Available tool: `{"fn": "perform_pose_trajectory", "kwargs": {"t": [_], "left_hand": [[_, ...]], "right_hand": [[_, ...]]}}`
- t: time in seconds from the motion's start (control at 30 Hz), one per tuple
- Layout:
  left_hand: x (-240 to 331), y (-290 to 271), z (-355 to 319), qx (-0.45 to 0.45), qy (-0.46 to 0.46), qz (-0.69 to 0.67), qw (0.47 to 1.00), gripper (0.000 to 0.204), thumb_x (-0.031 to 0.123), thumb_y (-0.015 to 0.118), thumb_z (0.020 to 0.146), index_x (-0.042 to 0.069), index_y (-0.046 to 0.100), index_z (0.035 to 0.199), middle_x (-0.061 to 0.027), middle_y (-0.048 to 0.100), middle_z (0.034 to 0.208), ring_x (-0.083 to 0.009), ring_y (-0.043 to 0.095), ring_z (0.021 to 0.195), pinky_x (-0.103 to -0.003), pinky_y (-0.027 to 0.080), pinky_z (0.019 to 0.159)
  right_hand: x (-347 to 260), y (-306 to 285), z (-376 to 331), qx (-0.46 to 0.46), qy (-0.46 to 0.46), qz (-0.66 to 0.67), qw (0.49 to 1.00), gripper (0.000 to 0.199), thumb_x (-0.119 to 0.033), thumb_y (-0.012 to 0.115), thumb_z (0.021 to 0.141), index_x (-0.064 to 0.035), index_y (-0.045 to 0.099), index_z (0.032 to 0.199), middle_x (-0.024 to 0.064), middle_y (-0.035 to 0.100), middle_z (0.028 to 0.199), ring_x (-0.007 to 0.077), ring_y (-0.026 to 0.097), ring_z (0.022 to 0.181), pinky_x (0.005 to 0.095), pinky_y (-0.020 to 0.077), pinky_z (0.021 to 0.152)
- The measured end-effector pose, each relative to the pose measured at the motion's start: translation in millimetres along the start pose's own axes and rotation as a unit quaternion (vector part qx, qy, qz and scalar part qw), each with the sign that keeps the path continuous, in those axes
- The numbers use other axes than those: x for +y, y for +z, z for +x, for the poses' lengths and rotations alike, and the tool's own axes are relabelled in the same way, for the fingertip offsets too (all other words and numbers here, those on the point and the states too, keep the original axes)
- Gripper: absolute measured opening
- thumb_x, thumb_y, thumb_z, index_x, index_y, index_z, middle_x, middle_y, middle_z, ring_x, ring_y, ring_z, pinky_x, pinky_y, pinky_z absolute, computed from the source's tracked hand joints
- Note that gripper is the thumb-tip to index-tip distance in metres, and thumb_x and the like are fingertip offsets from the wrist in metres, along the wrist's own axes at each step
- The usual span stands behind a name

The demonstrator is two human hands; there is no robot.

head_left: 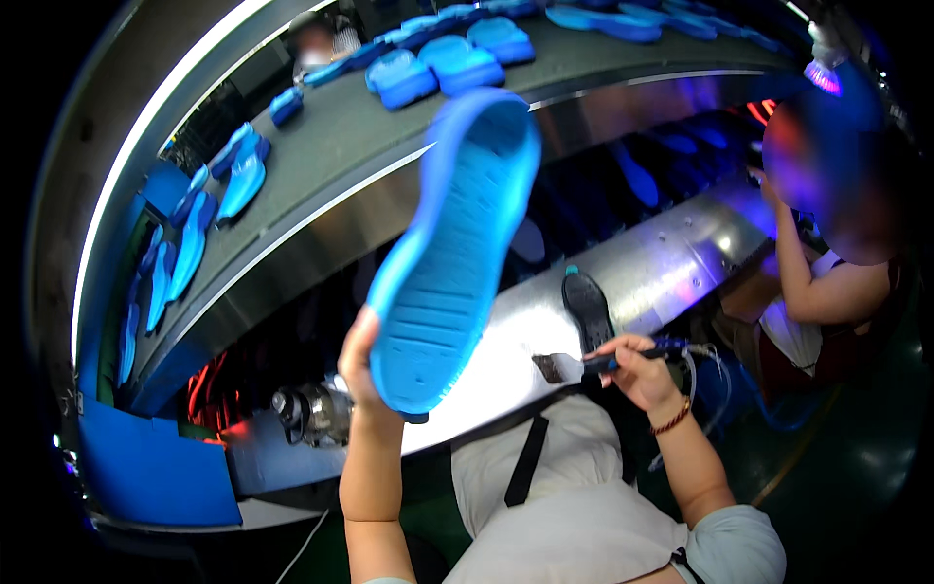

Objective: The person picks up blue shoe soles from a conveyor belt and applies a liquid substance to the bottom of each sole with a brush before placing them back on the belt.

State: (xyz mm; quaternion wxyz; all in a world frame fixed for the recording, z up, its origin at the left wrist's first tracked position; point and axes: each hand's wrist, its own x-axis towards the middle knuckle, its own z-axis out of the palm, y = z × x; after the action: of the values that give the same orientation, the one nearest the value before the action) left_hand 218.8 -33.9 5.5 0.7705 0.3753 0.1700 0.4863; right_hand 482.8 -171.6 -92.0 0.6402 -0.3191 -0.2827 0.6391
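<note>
My left hand (360, 362) grips a bright blue shoe sole (438, 273) by its lower left edge. The sole is held up on end, its hollow, ribbed inner face toward me, and its upper end overlaps the view of the belt behind. Over the metal bench, my right hand (637, 375) is closed round the dark handle of a flat brush (582, 368), whose dark bristles point left. Thin tubes run from the handle's rear end. Just beyond the brush, a black sole (586, 307) with a small teal tip lies on the bench.
A dark conveyor belt (321, 175) curves along the far side, carrying several blue soles (401, 80). The shiny metal bench (671, 263) runs below it. A clear bottle with a black cap (313, 416) is at its left end. Another person (827, 282) sits at the right.
</note>
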Motion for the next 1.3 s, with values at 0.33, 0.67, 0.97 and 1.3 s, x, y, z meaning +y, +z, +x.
{"fn": "perform_pose_trajectory", "kwargs": {"t": [0.33, 0.67, 0.97, 1.3], "left_hand": [[58, 20, 182, 0.101, 0.115, -0.323, 0.934, 0.085, 0.056, 0.036, 0.082, -0.006, 0.012, 0.135, -0.0197, 0.019, 0.14, -0.0328, 0.024, 0.129, -0.044, 0.018, 0.107], [25, 80, 253, 0.162, 0.153, 0.88, 0.42, 0.098, 0.073, 0.052, 0.062, 0.008, 0.034, 0.132, -0.0262, 0.035, 0.131, -0.0348, 0.028, 0.127, -0.045, 0.011, 0.106], [29, 65, 305, 0.16, -0.031, 0.855, 0.493, 0.055, 0.029, 0.055, 0.074, 0.025, 0.042, 0.127, -0.0135, 0.038, 0.133, -0.0314, 0.029, 0.125, -0.069, 0.011, 0.095], [-37, 119, 362, -0.071, 0.096, 0.793, 0.598, 0.057, 0.016, 0.053, 0.065, 0.027, 0.048, 0.12, -0.0136, 0.051, 0.121, -0.038, 0.035, 0.12, -0.071, 0.012, 0.09]], "right_hand": [[11, -2, 3, 0.111, 0.047, -0.001, 0.993, 0.015, -0.011, 0.053, 0.086, 0.0015, 0.059, 0.093, 0.0063, 0.061, 0.078, 0.0111, 0.058, 0.066, 0.0219, 0.0471, 0.063], [15, -22, 0, 0.094, 0.072, -0.055, 0.991, 0.019, -0.013, 0.057, 0.085, 0.0013, 0.058, 0.097, 0.0065, 0.06, 0.087, 0.0097, 0.057, 0.069, 0.0211, 0.0476, 0.067], [13, -52, -4, 0.092, 0.096, -0.041, 0.99, 0.017, -0.011, 0.057, 0.085, 0.0003, 0.059, 0.096, 0.006, 0.06, 0.086, 0.0098, 0.056, 0.068, 0.0215, 0.047, 0.065], [20, -69, -6, 0.137, 0.09, 0.017, 0.986, 0.016, -0.01, 0.053, 0.087, 0.0001, 0.057, 0.098, 0.0099, 0.06, 0.094, 0.0119, 0.053, 0.072, 0.0238, 0.0458, 0.068]]}}
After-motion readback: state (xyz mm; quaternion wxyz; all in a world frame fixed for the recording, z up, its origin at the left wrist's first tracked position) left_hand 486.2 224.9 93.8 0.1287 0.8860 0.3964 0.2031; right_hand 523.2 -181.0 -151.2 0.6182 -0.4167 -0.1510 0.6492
